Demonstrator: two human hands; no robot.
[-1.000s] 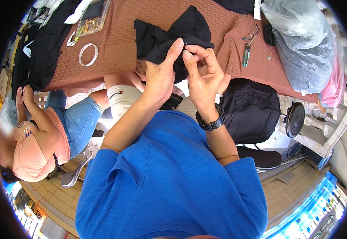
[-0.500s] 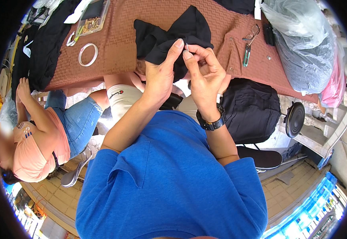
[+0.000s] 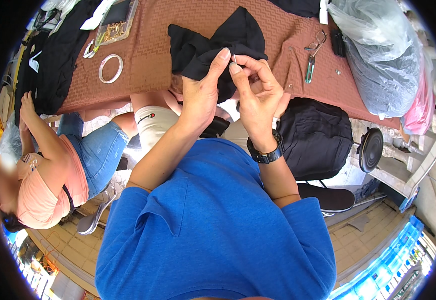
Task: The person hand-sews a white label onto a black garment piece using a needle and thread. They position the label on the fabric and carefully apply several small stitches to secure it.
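A black cloth [image 3: 238,32] lies bunched at the near edge of the table and hangs partly over it. My left hand [image 3: 200,97] is closed on this cloth, its thumb pressing along the top and its fingers hidden underneath. Between the thumb and forefinger of my right hand [image 3: 258,87] is a thin, pale sewing needle [image 3: 234,58], held upright close to the cloth. Whether the needle's tip touches the cloth is too small to tell. Any thread on it cannot be made out.
A brown patterned tablecloth [image 3: 148,55] covers the table. On it are a white ring-shaped roll [image 3: 110,69], a clear box [image 3: 118,22] with gold-coloured pieces, thread snips [image 3: 310,70] and a large plastic bag [image 3: 383,60]. Another person [image 3: 53,175] sits at the left beside black fabric [image 3: 65,65].
My hands and the needle have barely moved. At the left, the other person's hands and arm have shifted slightly.
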